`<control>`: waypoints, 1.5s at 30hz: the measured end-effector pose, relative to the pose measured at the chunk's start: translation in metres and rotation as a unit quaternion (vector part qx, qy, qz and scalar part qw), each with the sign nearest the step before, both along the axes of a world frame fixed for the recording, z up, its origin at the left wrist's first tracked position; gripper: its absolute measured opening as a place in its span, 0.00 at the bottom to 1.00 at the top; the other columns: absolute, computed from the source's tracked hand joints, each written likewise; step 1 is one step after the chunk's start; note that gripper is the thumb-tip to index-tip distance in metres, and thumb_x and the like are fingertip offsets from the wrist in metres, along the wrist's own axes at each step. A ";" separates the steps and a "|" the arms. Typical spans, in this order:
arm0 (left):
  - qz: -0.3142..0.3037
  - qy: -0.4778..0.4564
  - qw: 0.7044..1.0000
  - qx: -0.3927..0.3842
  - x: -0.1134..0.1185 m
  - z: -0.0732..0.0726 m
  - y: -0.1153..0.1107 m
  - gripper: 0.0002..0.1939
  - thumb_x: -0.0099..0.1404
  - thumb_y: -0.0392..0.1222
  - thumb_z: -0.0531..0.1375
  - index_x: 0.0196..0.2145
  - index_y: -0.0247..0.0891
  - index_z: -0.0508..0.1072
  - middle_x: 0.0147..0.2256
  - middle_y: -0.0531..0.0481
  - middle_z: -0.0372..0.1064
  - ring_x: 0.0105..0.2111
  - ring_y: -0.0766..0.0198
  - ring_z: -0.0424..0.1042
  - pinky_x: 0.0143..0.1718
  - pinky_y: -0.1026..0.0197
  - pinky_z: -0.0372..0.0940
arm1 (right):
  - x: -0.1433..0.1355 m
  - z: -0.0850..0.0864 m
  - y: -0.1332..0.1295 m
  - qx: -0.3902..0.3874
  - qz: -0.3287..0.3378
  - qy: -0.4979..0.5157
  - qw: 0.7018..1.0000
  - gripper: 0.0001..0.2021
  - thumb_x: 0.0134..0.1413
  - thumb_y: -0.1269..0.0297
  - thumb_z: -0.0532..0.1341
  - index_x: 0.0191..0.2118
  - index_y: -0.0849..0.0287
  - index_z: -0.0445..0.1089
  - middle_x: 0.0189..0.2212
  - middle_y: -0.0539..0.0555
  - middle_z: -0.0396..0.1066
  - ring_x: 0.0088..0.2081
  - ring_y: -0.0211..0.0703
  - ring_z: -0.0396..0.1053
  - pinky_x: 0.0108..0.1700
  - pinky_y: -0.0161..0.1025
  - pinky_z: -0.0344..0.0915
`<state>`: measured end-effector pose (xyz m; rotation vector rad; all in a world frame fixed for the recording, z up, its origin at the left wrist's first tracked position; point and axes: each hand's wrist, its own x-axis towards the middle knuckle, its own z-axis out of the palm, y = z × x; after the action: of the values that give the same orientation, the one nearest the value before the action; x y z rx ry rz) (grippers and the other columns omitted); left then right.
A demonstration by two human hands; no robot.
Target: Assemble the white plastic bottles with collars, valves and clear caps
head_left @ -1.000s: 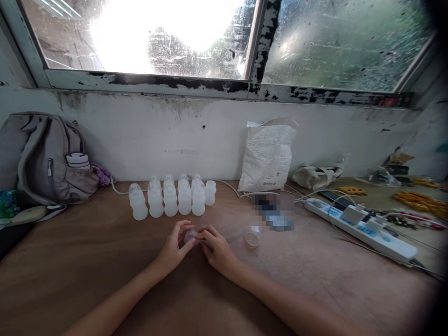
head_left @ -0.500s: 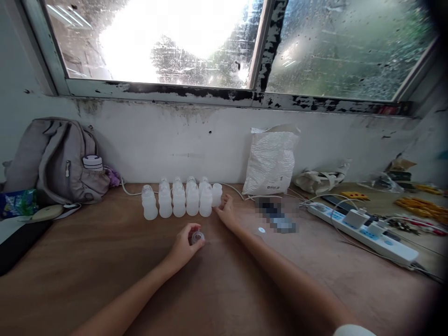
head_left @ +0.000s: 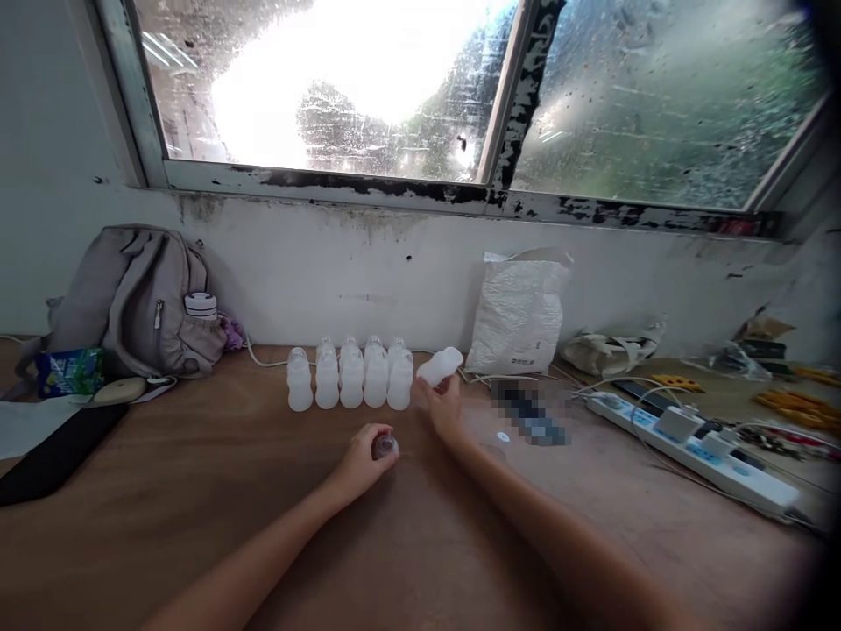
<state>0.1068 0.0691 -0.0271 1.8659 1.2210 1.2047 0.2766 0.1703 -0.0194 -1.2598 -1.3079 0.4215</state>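
My left hand point(head_left: 369, 457) is low over the table, thumb and fingers closed around a small clear round bottle cap point(head_left: 385, 445). Farther off, my right hand point(head_left: 444, 405) grips a translucent white bottle point(head_left: 441, 365), which is tilted with one end toward the upper right. Just left of it, several similar bottles point(head_left: 351, 384) stand upright close together, with clear tops on them. The nearest standing bottle point(head_left: 399, 386) is a short way from my right fingertips. One bottle point(head_left: 300, 384) stands slightly apart at the left end.
A white padded bag point(head_left: 519, 315) leans against the wall. A blurred dark object point(head_left: 532, 416) and a small white disc point(head_left: 503, 436) lie right of my hand. A power strip point(head_left: 696, 451) with cables is at right; a grey backpack point(head_left: 141, 298) at left.
My right hand has taken hold of the rightmost bottle, which stood upright and is now tilted to the right, away from the group. My left hand keeps the cap. The view has shifted slightly.
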 end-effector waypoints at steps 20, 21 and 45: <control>0.025 -0.164 0.978 0.130 -0.006 0.055 -0.025 0.09 0.60 0.42 0.53 0.36 0.36 0.65 0.35 0.48 0.63 0.34 0.65 0.65 0.36 0.63 0.61 | -0.002 0.006 -0.111 0.022 0.367 -0.302 0.879 0.25 0.43 0.60 0.61 0.49 0.58 0.55 0.43 0.57 0.64 0.43 0.46 0.62 0.44 0.42 0.58; 0.011 -0.147 0.980 0.134 -0.006 0.053 -0.025 0.09 0.60 0.42 0.52 0.36 0.36 0.65 0.35 0.47 0.63 0.34 0.65 0.64 0.36 0.63 0.61 | -0.002 0.007 -0.112 0.023 0.371 -0.306 0.877 0.25 0.43 0.60 0.61 0.49 0.59 0.55 0.43 0.57 0.64 0.43 0.46 0.62 0.44 0.42 0.58; -0.067 -0.083 0.993 0.056 -0.001 0.048 -0.024 0.22 0.52 0.39 0.60 0.45 0.40 0.61 0.39 0.48 0.65 0.38 0.61 0.66 0.41 0.60 0.61 | -0.003 0.010 -0.106 -0.013 0.382 -0.287 0.878 0.21 0.41 0.56 0.63 0.42 0.60 0.64 0.37 0.55 0.67 0.38 0.45 0.64 0.41 0.41 0.60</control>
<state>0.1063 0.0452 0.0210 1.8538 0.9417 1.3479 0.2734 0.0641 -0.0093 -0.8592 -2.3280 0.6397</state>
